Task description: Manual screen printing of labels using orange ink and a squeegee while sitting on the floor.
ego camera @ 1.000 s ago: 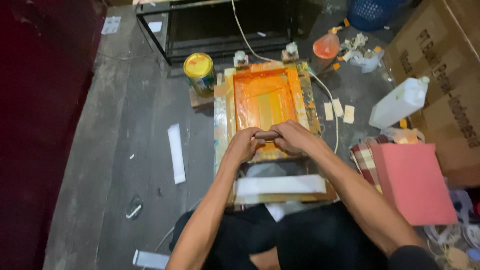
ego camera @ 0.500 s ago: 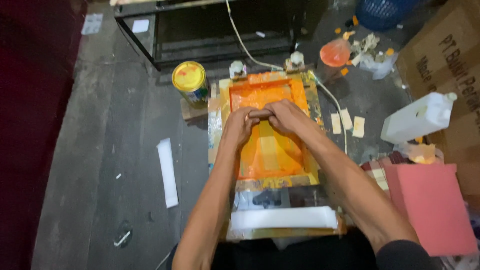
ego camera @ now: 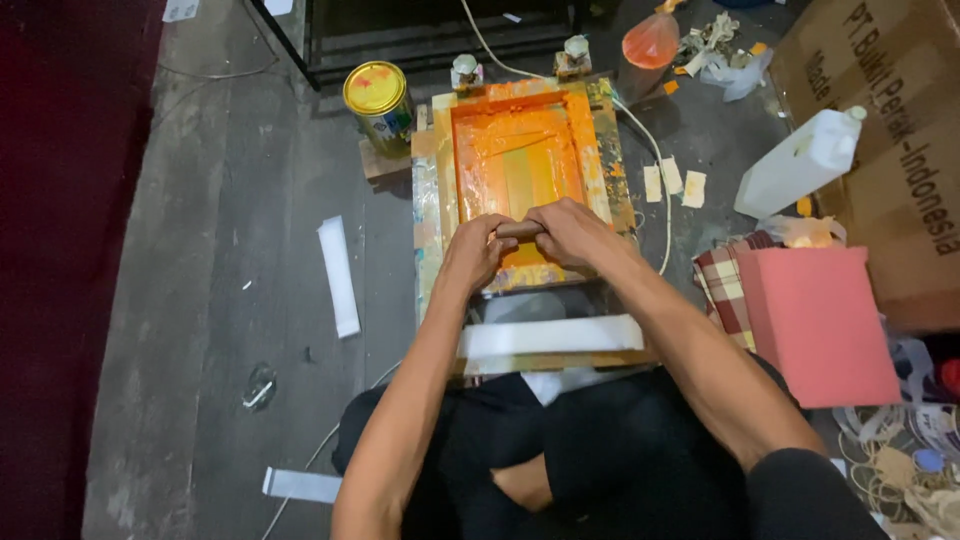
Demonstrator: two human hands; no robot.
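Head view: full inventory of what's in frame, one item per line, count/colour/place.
screen frame: 1, orange-inked, floor centre
squeegee: 1, brown handle, across the screen's near half
paint tin: 1, yellow lid, left of frame's far corner
white strip: 1, floor left of frame
white board: 1, across frame's near end
plastic jug: 1, white, right
cardboard box: 1, brown, far right
pink box: 1, right, near the knee
checked cloth: 1, beside pink box
orange bag: 1, top
left hand: grip on squeegee
right hand: grip on squeegee
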